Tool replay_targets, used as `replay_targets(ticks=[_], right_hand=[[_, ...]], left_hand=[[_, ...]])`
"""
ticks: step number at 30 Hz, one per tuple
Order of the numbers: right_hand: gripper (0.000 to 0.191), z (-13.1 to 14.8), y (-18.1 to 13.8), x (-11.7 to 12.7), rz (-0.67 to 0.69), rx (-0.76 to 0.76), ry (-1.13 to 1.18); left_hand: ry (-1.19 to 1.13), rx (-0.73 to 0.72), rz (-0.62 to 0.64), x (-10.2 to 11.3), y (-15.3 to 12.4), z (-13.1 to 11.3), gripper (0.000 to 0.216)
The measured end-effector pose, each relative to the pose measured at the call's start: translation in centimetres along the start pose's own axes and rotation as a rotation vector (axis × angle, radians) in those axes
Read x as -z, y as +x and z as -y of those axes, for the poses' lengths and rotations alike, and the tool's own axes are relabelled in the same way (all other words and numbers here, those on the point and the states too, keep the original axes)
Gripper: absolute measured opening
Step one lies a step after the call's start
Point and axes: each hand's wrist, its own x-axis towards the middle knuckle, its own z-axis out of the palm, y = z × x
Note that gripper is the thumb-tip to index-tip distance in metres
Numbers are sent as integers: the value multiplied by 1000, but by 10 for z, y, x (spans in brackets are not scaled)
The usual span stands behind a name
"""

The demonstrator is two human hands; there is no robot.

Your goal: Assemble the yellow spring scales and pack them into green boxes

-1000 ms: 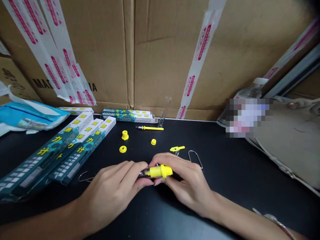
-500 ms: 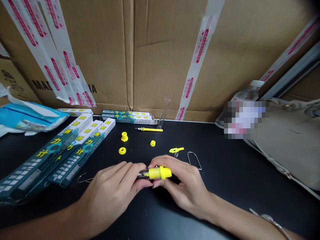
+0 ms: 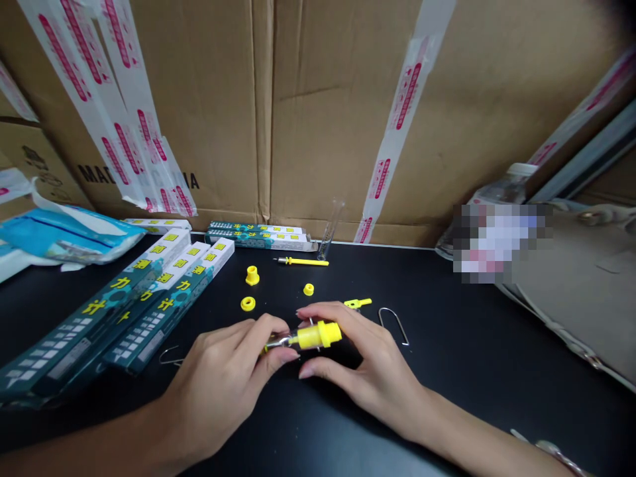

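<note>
Clamping the tube (image 3: 282, 342) by its clear end in the left hand (image 3: 218, 364), with thumb and fingers pressing from opposite sides. Curving the right hand (image 3: 372, 358) loosely around the plug (image 3: 319, 335) at the tube's right end, with thumb parted from fingertips; being unable to tell any touch of those fingers on the plug. Holding the tube between both hands, over the table (image 3: 298, 427).

Apparently working at the pin (image 3: 312, 322) crossing the plug. Probably doing best by gripping the tube firmly without squeezing hard, bracing the plug from behind with the right fingers, and pressing the pin straight rather than bending it against the yellow wall.

Seeing thin, glossy, see-through plastic in the tube, and opaque yellow in the plug, flaring into a flange. Beyond the tube and to its left, noticing a flanged collar (image 3: 252, 276) and a round ring (image 3: 248, 304); straight beyond it, a squat cap (image 3: 309, 289), a slim metal-tipped rod (image 3: 308, 262) and a transparent cylinder (image 3: 330, 233), slanting. Right of the tube, spotting a smooth, shiny wire loop (image 3: 393, 326); left of it, long square-edged cartons (image 3: 171, 301) in crisp printed card.
</note>
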Motion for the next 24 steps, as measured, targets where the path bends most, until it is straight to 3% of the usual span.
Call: replay_targets(ticks=[5,12,15,17,24], right_hand=[[18,0,2,-2,71,-146,-19],[17,9,-3,3,216,-143,77],[19,12,-5,4,271,-139,145],[17,11,-5,5,271,-135,121],[18,7,-2,-2,243,-187,-28]], left_hand=[[78,-24,-30,3,1,1,29],[307,-319,-47,6,8,-1,40],[328,-374,-66,3,9,-7,34],[268,-335,-55,2,9,-12,30],[-166,75,208,17,27,-28,29]])
